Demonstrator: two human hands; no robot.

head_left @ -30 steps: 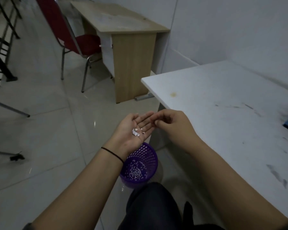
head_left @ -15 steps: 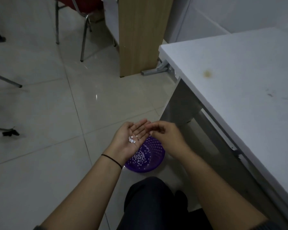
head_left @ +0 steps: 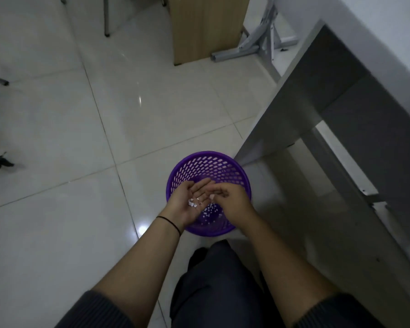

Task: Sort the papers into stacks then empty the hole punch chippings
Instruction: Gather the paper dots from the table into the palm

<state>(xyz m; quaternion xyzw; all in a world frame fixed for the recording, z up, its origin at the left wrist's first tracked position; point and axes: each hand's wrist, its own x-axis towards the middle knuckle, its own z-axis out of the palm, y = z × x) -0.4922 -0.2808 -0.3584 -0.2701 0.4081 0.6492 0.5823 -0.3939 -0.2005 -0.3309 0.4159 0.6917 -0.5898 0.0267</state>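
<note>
Left hand (head_left: pixel 191 202): palm up, fingers relaxed, over the purple mesh bin (head_left: pixel 223 169).
Chippings (head_left: pixel 193 203): small white pile on that palm; more lie in the bin's bottom.
Right hand (head_left: pixel 230 200): fingers curled, tips at the left palm; whether it pinches chippings, cannot tell.
Counter (head_left: pixel 376 43): far right, beside the bin.

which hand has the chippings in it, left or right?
The left hand, the one with the black wristband: palm up over the purple basket, white chippings on it. The right hand is curled beside it, back up.

both hands (head_left: pixel 208 200) now lower, directly above purple basket (head_left: pixel 225 162), camera tilted further down
</note>
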